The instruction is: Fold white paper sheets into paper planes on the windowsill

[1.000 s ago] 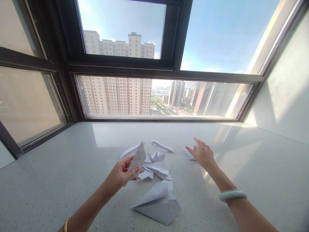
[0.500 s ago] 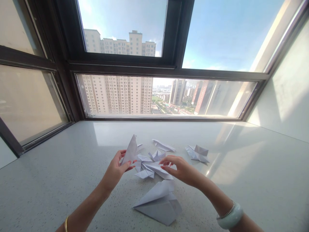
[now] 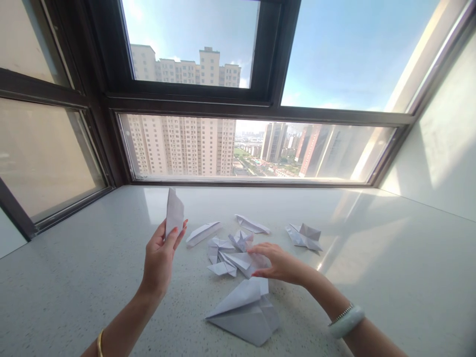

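Note:
A narrow piece of folded white paper (image 3: pixel 174 212) stands upright in my left hand (image 3: pixel 160 260), its fingers closed around the lower end. Over the heap in the middle, my right hand (image 3: pixel 280 263) has thumb and fingers spread apart around the rear end of a folded paper plane (image 3: pixel 238 262). Whether the fingers touch that plane is hard to tell. Beside it in the heap are a star-like folded paper (image 3: pixel 241 240) and a pinwheel-like one (image 3: pixel 219 248). A larger paper plane (image 3: pixel 243 315) lies nearer to me, its nose pointing left.
Two long folded paper boats (image 3: pixel 203 234) (image 3: pixel 253 225) lie behind the heap. Another folded paper shape (image 3: pixel 305 235) rests off to the right. All sit on a speckled white sill (image 3: pixel 92 277) below dark-framed windows (image 3: pixel 260 186), with a white wall (image 3: pixel 439 139) on the right.
My left hand has moved left and up with its folded paper, away from the heap, uncovering the left boat. My right hand has lowered slightly and its thumb and fingers have spread.

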Motion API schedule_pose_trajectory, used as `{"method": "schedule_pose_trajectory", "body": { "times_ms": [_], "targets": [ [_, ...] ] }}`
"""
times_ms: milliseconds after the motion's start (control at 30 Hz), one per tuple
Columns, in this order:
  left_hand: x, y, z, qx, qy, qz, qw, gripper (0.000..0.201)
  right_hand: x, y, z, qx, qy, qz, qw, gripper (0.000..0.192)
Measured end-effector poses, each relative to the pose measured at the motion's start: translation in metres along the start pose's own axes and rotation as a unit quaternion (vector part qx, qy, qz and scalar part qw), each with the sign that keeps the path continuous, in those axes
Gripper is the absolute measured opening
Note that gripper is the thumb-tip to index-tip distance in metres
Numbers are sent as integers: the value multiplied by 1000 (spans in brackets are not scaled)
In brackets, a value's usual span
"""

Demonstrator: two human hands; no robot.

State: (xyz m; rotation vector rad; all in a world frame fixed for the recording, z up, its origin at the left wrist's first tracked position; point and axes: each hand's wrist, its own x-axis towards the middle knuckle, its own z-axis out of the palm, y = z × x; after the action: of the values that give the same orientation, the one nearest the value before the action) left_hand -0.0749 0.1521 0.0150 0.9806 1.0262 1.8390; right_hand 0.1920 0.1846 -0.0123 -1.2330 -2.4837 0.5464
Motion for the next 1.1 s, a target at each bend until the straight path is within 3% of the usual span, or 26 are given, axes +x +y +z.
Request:
{"method": "schedule_pose_trajectory", "body": {
  "times_ms": [100, 267, 467, 600, 800, 933, 1100],
  "targets": [
    [2, 0, -1, -13, 12, 29, 999, 34, 5, -2, -7, -14, 26, 20, 999, 33],
    [2, -2, -4, -35, 5, 45, 998, 26, 36, 25, -14, -73, 142, 167, 973, 28],
    [4, -6, -7, -22, -5, 29, 999, 22, 71, 59, 3, -121, 168, 247, 947, 30],
    [5, -6, -7, -37, 6, 20, 999, 26, 76, 66, 10, -111, 171, 265, 942, 27],
    [4, -8, -5, 6, 20, -12, 1000, 40, 70, 65, 4, -37, 220, 277, 935, 13],
    [4, -9, -5, 47, 8, -12, 999, 40, 59, 57, -5, 60, 256, 249, 932, 8],
    [0, -9, -3, 88, -9, -9, 996, 39, 36, 28, -16, 169, 285, 172, 928, 18]
  ]
}}
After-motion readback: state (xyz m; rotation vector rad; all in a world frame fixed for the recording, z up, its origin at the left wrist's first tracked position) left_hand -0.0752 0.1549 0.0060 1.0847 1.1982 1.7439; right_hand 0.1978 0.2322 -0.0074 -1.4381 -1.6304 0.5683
